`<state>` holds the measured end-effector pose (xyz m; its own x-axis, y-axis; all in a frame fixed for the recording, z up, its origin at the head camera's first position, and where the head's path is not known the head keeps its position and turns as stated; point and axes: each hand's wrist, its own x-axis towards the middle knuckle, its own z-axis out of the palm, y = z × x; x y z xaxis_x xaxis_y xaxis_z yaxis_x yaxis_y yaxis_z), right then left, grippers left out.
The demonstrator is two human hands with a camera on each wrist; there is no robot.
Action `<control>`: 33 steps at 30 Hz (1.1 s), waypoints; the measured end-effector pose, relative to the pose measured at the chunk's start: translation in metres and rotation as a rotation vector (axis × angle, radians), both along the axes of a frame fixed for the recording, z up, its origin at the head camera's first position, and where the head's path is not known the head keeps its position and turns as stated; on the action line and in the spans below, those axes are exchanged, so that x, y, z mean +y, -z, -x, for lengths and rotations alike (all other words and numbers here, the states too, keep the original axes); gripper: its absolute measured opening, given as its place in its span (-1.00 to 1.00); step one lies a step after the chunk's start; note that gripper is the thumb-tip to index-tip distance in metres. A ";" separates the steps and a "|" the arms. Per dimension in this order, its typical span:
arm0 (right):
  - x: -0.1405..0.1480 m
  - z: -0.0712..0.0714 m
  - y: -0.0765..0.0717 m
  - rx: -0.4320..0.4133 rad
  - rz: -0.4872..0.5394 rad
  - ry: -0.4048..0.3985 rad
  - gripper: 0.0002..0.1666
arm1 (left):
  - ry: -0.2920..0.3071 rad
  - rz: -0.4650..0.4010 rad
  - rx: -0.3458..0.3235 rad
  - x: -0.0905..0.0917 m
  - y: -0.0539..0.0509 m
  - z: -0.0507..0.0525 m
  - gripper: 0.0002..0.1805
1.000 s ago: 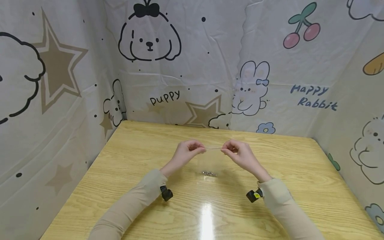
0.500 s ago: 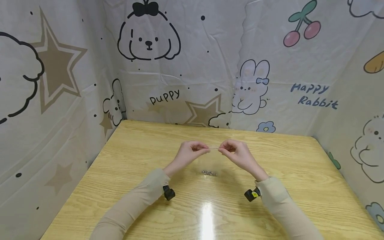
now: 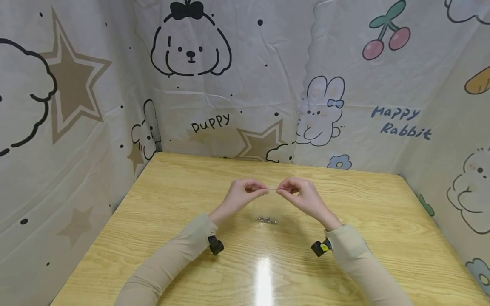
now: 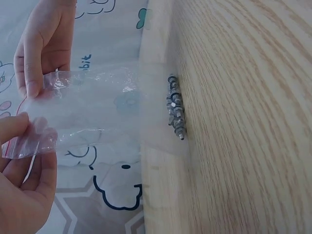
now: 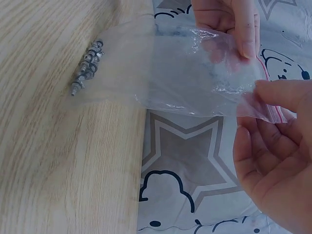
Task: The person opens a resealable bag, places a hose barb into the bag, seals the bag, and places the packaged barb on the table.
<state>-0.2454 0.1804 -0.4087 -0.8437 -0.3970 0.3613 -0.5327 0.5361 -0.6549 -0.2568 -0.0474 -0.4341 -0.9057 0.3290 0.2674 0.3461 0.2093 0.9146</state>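
Note:
A clear zip-lock bag (image 4: 105, 100) with a red line along its mouth hangs between the two hands. Small silver and dark metal pieces (image 5: 87, 68), resembling bolts or screws, lie bunched along its bottom. In the head view the bag itself is almost invisible, but the metal pieces (image 3: 266, 220) show below the hands. My left hand (image 3: 241, 193) pinches one end of the bag's mouth between thumb and fingers. Opposite it, my right hand (image 3: 304, 197) pinches the other end. A short stretch of the zip edge shows between the fingertips.
A light wood-grain table (image 3: 183, 178) lies beneath the hands. Cloth curtains (image 3: 245, 85) with cartoon prints stand behind it and on both sides. Each wrist carries a small black camera (image 3: 216, 245).
The hands have come closer together along the bag's mouth, leaving a shorter stretch of edge between them. Both keep their pinch.

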 end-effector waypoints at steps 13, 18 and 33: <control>-0.002 0.002 0.002 -0.008 0.007 -0.013 -0.92 | -0.006 0.004 -0.022 0.000 0.000 0.000 -0.81; -0.006 0.001 0.003 0.005 0.014 -0.018 -0.94 | 0.013 0.025 -0.021 0.003 0.002 0.001 -0.80; -0.009 0.001 0.005 0.074 -0.002 -0.018 -0.96 | 0.031 0.019 0.004 0.006 -0.001 -0.001 -0.81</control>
